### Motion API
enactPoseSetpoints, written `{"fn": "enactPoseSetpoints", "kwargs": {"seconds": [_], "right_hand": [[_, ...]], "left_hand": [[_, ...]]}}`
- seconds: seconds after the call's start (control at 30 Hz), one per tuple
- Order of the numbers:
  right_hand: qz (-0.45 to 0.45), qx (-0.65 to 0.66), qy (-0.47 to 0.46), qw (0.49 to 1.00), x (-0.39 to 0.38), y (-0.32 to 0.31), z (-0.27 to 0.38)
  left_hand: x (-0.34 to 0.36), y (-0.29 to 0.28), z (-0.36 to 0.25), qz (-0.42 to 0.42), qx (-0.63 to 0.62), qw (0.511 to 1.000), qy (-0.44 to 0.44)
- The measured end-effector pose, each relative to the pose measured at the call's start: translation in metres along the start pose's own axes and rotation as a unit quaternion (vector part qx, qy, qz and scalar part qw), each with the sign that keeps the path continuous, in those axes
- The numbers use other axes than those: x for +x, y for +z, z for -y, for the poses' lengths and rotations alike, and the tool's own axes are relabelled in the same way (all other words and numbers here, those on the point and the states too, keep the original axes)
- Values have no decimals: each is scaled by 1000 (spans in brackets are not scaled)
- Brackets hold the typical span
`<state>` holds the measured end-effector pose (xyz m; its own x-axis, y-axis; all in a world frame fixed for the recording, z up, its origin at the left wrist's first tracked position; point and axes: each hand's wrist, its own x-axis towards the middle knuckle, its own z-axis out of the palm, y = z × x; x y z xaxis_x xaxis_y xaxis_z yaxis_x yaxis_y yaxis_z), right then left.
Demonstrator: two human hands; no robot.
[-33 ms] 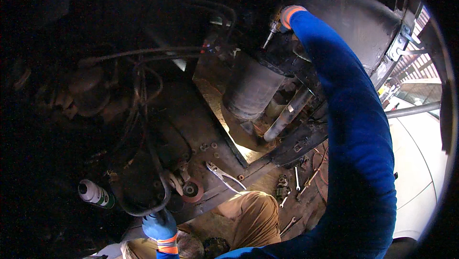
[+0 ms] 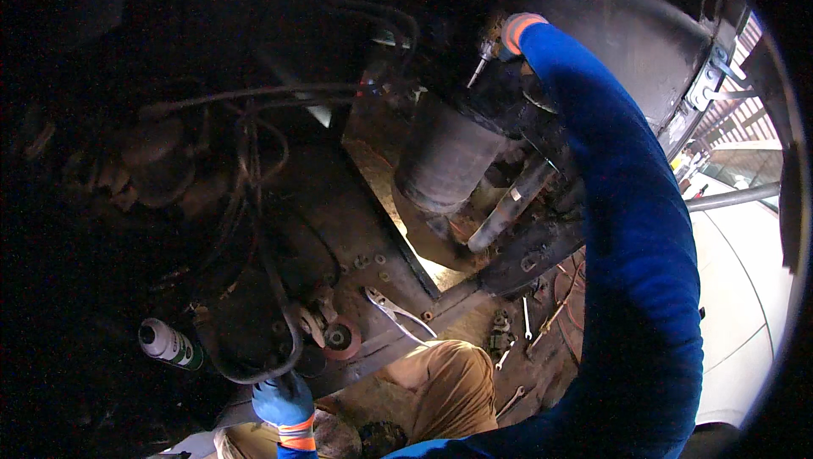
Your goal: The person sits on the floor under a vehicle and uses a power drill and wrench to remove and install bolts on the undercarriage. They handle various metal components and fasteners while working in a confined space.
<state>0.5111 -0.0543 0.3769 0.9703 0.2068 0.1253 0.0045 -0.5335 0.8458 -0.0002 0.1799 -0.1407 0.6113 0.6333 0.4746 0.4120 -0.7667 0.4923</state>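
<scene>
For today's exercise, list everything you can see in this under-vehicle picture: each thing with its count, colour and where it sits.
Air spring bellows: one, black, upper centre.
Shock absorber: one, grey, right of the bellows.
Hoses: several, dark, left of centre.
Spray can: one, white and green, lower left.
Pliers: one, silver, on the frame rail.
Wrenches: a few, silver, on the ground, lower right.
Small tool: one, metallic, at the right hand.
Left hand: blue glove, bottom.
Right hand: gloved, orange cuff, top.

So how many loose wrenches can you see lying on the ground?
3 that I can make out: one upright wrench beside the knee, a shorter wrench below it, and a lowest wrench near the trouser leg. Others may hide in shadow.
</scene>
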Motion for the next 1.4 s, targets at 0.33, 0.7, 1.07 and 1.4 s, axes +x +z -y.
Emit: {"fn": "enactPoseSetpoints", "kwargs": {"seconds": [0.33,0.7,1.07,1.4], "right_hand": [[1,19,1,1000,8,10,-7],[20,24,-19,999,3,4,7],[33,17,-11,999,-2,7,-8],[-106,27,25,994,-34,10,2]], "left_hand": [[1,0,0,-6,-12,1000,0],[-1,-2,1,10,-26,999,-18],[1,-2,-1,-10,-24,1000,-8],[2,-2,4,-42,3,999,33]]}}
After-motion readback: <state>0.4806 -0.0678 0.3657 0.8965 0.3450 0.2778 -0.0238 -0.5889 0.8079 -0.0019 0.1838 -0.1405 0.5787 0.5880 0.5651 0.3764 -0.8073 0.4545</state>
